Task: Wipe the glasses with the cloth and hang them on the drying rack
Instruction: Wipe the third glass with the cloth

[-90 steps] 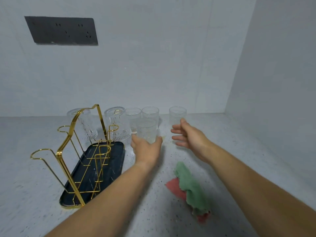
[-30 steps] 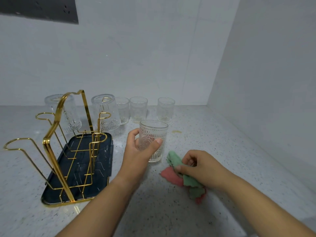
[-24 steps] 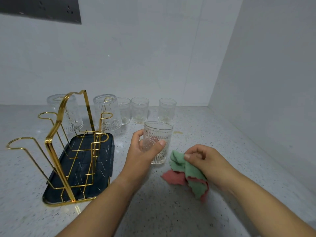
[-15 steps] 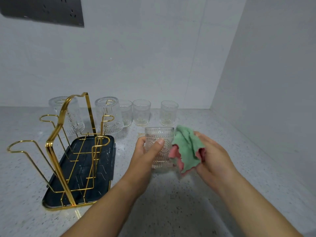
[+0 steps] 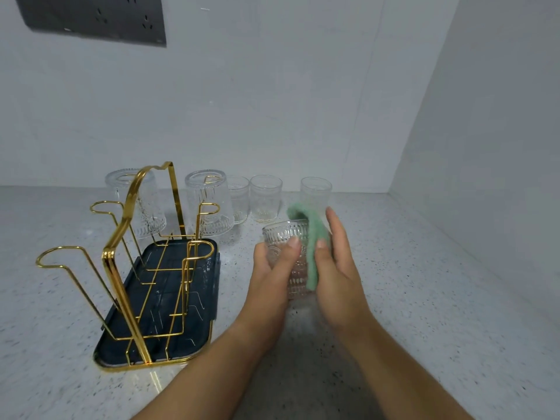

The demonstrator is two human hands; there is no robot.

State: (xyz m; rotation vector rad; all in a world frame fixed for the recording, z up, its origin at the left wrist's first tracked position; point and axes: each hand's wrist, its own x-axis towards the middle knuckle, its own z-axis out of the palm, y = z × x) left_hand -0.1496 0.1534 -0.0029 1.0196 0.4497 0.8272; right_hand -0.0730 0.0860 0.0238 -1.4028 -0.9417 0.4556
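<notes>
Left hand (image 5: 271,269) grips the glass (image 5: 283,236) mid-body, thumb in front. I hold it upright over the counter (image 5: 424,298) so its right side stays free for wiping. Right hand (image 5: 338,268) pins the cloth (image 5: 313,237) to that side, with the thumb in front and the fingers near straight behind, cloth draped over the rim. I'm close to the rack (image 5: 108,256), so the hang move is probably short. Hung glasses (image 5: 209,204): two, inverted. Spare glasses (image 5: 265,198): three, by the wall.
</notes>
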